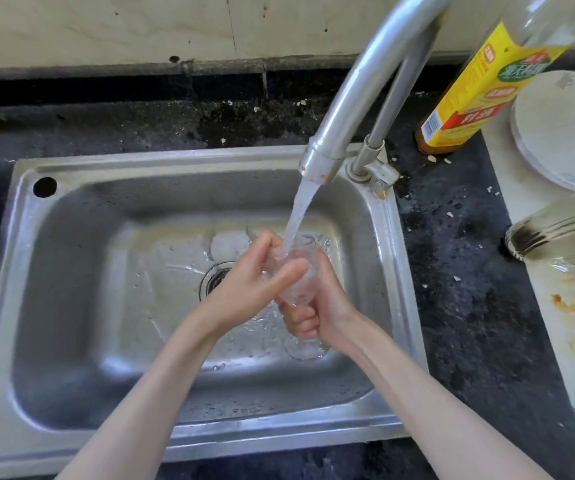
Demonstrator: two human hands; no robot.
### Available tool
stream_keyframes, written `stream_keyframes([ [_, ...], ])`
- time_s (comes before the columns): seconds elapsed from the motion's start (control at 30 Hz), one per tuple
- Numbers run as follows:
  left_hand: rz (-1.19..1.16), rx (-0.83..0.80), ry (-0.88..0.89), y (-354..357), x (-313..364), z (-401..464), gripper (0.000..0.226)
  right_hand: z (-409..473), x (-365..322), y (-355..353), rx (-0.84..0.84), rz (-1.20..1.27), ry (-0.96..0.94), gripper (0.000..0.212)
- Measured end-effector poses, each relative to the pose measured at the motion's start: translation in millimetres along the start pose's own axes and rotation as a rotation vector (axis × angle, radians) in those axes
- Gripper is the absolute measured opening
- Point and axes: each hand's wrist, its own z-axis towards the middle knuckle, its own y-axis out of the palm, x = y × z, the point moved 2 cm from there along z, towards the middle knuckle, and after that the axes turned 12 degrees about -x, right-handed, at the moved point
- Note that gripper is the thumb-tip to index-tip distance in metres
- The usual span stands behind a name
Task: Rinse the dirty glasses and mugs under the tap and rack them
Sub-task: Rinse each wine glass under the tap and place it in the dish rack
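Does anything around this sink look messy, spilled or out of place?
Yes. An orange-brown smear stains the white board right of the sink, a dirty glass lies tipped over there, and crumbs dot the dark counter.

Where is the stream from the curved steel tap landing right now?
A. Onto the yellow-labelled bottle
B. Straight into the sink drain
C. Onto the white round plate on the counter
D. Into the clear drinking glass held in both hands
D: the stream from the curved steel tap falls into the mouth of the clear drinking glass, which the left hand and right hand hold over the steel sink.
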Motion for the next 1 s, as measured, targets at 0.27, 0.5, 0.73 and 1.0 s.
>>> stream_keyframes([
  [0.27,-0.422,0.326,-0.169,29.1,-2.0,8.9,0.046,-19.1,-0.1,-9.9,-0.038,-0.22,-0.042,0.072],
  [0.5,-1.133,0.278,-0.304,26.4,-18.8,15.9,0.055,-47.5,-13.8,-4.2,-0.093,-0.096,-0.002,0.017],
  [0.73,-1.469,0.438,-0.357,37.7,-5.3,-0.3,0.067,-43.0,-30.2,-3.0,-0.078,0.047,-0.04,0.036],
  [1.0,-1.703,0.658,-0.323,35.7,-15.0,-15.6,0.049,-30.7,-37.4,8.4,-0.122,0.176,-0.053,0.039],
])
